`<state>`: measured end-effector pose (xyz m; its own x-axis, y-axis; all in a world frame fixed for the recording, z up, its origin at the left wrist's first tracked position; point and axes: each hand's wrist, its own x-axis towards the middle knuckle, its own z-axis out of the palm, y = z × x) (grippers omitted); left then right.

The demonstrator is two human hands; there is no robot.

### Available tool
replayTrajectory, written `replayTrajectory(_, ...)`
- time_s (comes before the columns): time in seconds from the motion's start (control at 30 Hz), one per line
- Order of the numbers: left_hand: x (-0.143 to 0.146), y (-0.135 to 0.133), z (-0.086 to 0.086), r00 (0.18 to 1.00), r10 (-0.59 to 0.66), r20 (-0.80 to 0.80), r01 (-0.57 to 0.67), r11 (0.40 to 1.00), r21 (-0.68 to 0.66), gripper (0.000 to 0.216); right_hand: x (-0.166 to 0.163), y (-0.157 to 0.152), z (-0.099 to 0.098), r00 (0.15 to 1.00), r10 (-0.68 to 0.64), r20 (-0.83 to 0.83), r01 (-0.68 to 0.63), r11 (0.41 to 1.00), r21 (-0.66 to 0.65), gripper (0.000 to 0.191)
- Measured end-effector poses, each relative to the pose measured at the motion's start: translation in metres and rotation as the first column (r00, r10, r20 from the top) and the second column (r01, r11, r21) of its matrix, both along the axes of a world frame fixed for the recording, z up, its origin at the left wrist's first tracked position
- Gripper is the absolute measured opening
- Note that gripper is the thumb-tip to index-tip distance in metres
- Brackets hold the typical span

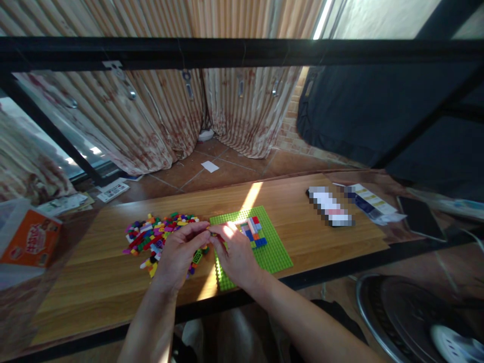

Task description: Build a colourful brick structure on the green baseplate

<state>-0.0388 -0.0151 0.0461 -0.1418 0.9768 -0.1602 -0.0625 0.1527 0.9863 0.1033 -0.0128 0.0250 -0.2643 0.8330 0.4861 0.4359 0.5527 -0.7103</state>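
Observation:
My left hand (177, 254) and my right hand (235, 254) meet at their fingertips, over the left edge of a green studded baseplate (274, 247). Both are closed in a pinch around something small that my fingers mostly hide. Under and beside my left hand spreads a loose pile of toy building bricks (145, 234) in many colours. On the baseplate stands a low structure of joined bricks (259, 234) in red, blue, orange and white, partly covered by my right hand.
The wooden table (298, 247) carries a phone (328, 205) with a blurred screen at right. Beyond it are printed papers (374, 201) and a dark tablet-like slab (421, 217). An orange box (32, 239) in a clear bin sits far left. A round fan (408, 317) is lower right.

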Motion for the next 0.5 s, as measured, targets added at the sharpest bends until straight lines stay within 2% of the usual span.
replayTrajectory(0.5, 0.0043, -0.0029, 0.0017, 1.000, -0.020, 0.024, 0.021, 1.000, -0.020, 0.032, 0.0028, -0.0015, -0.0003, 0.999, -0.014, 0.052, 0.014, 1.000, 0.004, 0.020)
